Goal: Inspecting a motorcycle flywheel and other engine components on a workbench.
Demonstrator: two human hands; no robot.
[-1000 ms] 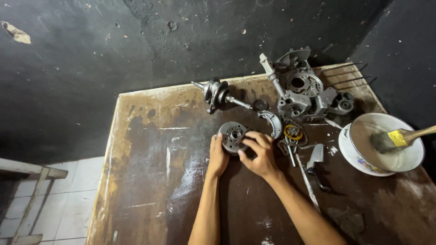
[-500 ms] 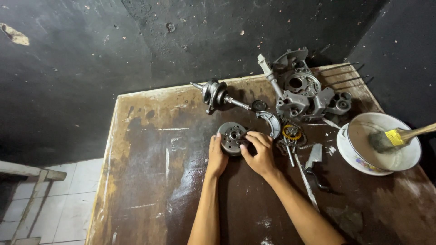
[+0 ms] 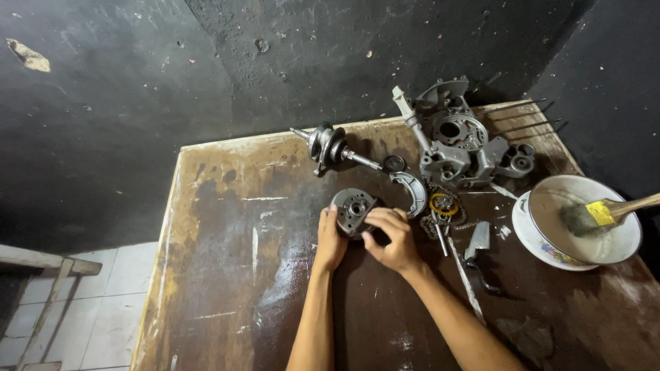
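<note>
Both of my hands hold a round grey metal engine part (image 3: 353,208), a disc with a hub in its middle, tilted up on the stained wooden table (image 3: 234,254). My left hand (image 3: 331,240) grips its left lower edge. My right hand (image 3: 390,237) covers its right side, fingers curled over the rim. Part of the disc is hidden under my fingers.
Behind the disc lie a crankshaft (image 3: 330,146), a curved brake shoe (image 3: 412,191) and a grey engine case (image 3: 460,144). A chain with a yellow gear (image 3: 442,205) lies to the right. A white bowl (image 3: 590,242) holds a brush (image 3: 605,213). Black walls close in behind.
My hands and the disc stay in the same spot on the table; the fingers of my right hand have shifted slightly over the rim. The view moved a little.
</note>
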